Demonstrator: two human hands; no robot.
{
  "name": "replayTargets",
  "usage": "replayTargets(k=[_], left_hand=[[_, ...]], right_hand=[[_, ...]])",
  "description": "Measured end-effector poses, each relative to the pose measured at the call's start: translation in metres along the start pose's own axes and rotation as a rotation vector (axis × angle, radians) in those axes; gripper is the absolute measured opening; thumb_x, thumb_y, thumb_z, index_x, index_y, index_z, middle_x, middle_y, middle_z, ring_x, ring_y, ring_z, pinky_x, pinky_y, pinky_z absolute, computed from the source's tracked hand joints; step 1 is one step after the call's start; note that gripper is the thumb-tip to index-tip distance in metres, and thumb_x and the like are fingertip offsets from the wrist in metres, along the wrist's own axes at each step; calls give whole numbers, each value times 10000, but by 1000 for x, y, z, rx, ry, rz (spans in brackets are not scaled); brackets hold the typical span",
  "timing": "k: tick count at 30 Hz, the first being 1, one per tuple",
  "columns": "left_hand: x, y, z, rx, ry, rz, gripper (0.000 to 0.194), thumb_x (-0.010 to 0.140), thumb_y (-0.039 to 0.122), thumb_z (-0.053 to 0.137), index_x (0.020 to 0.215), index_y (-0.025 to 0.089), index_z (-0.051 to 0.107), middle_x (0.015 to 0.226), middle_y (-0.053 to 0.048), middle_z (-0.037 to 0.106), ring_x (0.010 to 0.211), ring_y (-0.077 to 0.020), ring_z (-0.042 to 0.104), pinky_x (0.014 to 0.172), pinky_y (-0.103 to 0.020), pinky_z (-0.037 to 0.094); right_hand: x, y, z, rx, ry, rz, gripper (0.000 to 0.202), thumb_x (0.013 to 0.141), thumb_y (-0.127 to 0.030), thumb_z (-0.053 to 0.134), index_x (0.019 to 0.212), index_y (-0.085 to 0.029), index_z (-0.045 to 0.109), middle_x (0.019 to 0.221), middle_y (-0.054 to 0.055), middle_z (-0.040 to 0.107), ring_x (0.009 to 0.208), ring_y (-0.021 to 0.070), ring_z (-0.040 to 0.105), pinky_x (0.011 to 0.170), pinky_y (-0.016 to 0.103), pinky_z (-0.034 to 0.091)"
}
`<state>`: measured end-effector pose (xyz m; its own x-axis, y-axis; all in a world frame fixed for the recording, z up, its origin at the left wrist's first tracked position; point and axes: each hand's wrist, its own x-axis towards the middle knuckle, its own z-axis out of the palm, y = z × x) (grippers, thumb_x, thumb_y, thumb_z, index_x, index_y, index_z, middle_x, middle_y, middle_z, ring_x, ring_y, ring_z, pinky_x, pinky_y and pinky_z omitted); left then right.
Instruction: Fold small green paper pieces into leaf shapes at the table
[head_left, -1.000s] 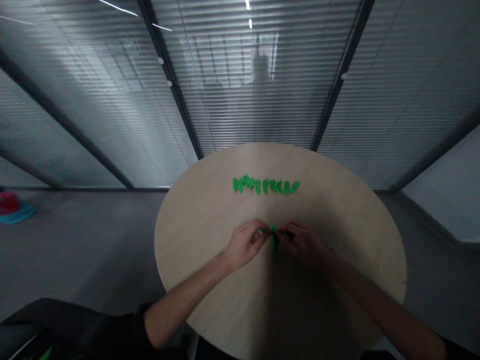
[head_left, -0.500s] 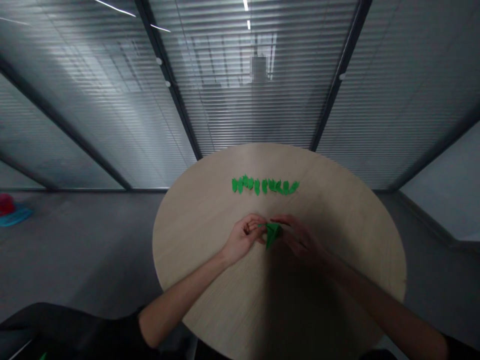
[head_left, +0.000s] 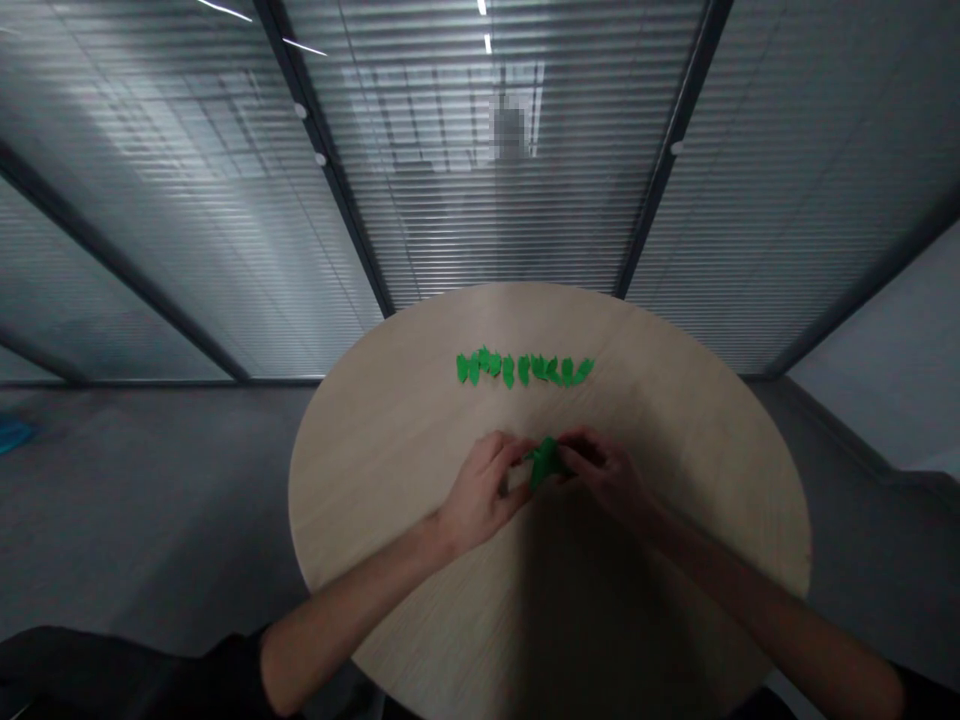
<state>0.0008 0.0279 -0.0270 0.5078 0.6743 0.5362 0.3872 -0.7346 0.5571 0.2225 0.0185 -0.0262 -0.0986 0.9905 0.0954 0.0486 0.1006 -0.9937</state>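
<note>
Small folded green piece (head_left: 546, 462) over a round, pale wood-grain table (head_left: 375, 450)

Head view: the table stands on a grey floor (head_left: 180, 530) before glazed panels with grey slatted blinds (head_left: 450, 235) between dark uprights (head_left: 349, 190). A shadow darkens its near part. A row of small green leaf-shaped pieces (head_left: 524, 370) lies beyond the hands; a blue object (head_left: 10, 433) sits at the left edge. The left hand (head_left: 478, 490) and right hand (head_left: 613, 482) grasp the folded piece by opposite sides, fingers partly hiding it.
</note>
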Motion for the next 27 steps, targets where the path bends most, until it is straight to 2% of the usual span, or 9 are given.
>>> replayTargets(k=[5, 9, 14, 17, 22, 27], left_hand=[[-2, 2, 1, 35, -33, 69, 340, 1025, 340, 621, 1339, 213, 608, 1052, -103, 664, 946, -247, 652, 803, -391, 577], [-1, 3, 0, -59, -16, 80, 212, 1050, 274, 587, 1234, 201, 664, 1076, -105, 666, 977, -223, 675, 824, -363, 597], [1, 2, 2, -122, 113, 99, 131, 1023, 248, 656, 1133, 183, 687, 1027, -78, 674, 930, -188, 678, 801, -309, 589], [3, 2, 1, -156, 177, 77, 81, 1004, 216, 684, 1073, 177, 703, 976, -66, 681, 888, -176, 675, 770, -287, 572], [4, 7, 1, -200, 202, 65, 45, 985, 208, 715, 1006, 168, 720, 917, -58, 698, 830, -166, 673, 723, -267, 558], [3, 12, -1, -206, 213, 95, 87, 970, 227, 743, 1027, 168, 716, 926, -58, 708, 849, -162, 682, 742, -262, 567]], right_hand=[[0, 0, 3, 53, -15, 24, 332, 857, -487, 775, 932, -185, 659, 805, 27, 716, 666, 161, 710, 623, 291, 619], [-3, 0, 4, 56, -56, -27, 319, 901, -469, 760, 1007, -201, 624, 782, 2, 705, 642, 146, 697, 614, 277, 610], [-7, -1, 2, -7, -82, -194, 307, 950, -444, 721, 1154, -242, 615, 862, 7, 714, 700, 150, 713, 638, 279, 626], [-11, -3, 1, -137, -115, -323, 323, 915, -370, 769, 1188, -261, 636, 983, 40, 737, 788, 168, 731, 684, 290, 642], [-12, -4, 1, -275, -62, -428, 231, 906, -253, 754, 1126, -263, 684, 942, 22, 715, 791, 158, 717, 669, 259, 630], [-9, -3, -1, -286, -37, -548, 121, 924, -179, 713, 1025, -242, 736, 911, 10, 640, 729, 119, 670, 628, 219, 600]])
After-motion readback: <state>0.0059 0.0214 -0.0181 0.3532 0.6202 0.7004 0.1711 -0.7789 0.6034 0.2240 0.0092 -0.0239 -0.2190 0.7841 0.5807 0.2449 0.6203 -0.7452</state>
